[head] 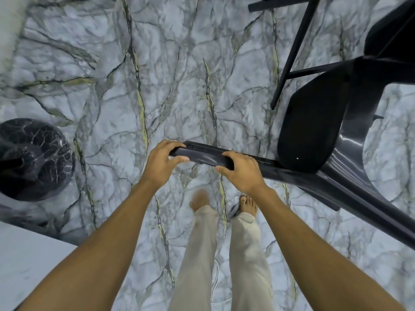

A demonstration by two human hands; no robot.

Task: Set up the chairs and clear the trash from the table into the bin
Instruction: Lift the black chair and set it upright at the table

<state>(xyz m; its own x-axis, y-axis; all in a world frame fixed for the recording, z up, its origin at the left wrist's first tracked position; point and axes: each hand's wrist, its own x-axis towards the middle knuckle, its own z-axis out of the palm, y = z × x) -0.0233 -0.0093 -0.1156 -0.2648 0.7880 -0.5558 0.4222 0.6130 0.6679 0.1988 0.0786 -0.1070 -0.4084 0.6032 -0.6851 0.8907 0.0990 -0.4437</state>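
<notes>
A dark grey plastic chair hangs tilted above the marble floor, its seat facing left and its legs pointing away to the upper right. My left hand grips the left end of the chair's top rail, and my right hand grips the same rail a little further right. Both arms are stretched out in front of me. My bare feet stand on the floor just below the hands. No trash or bin is in view.
A round black marble table base stands at the left. A white tabletop corner shows at the lower left. Thin black legs of another chair cross the upper right. Pale veined marble floor fills the middle.
</notes>
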